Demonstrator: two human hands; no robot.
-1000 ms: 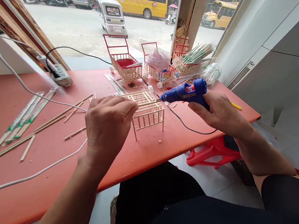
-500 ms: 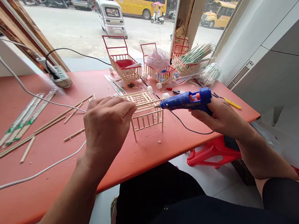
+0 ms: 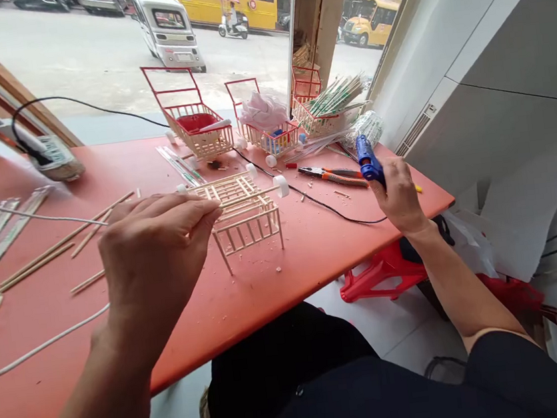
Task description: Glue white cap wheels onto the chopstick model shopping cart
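Note:
My left hand [image 3: 162, 246] pinches a thin wooden stick [image 3: 251, 197] between thumb and fingers; a white wheel [image 3: 281, 186] sits at the stick's right end. The stick lies across the top of a small wooden-stick cart frame [image 3: 248, 234], which appears to stand upside down. Other white wheels [image 3: 252, 170] show at the frame's far side. My fingers hide the stick's left end. Over the table's right side, my right hand [image 3: 401, 198] is closed round the grip of a blue hot glue gun [image 3: 367, 156], apart from the frame, its body pointing away from me.
Behind the frame stand small carts with red handles, one with a red lining [image 3: 197, 123], one holding white plastic [image 3: 262, 111], another holding sticks [image 3: 336, 98]. Pliers [image 3: 332, 174] and a black cable [image 3: 317, 198] lie right. Loose sticks [image 3: 39, 270] and a white cable [image 3: 47, 346] lie left.
My right hand has drawn the glue gun away from the stick, to the right, and turned it to point away. My left hand keeps its pinch on the stick. The view has shifted right.

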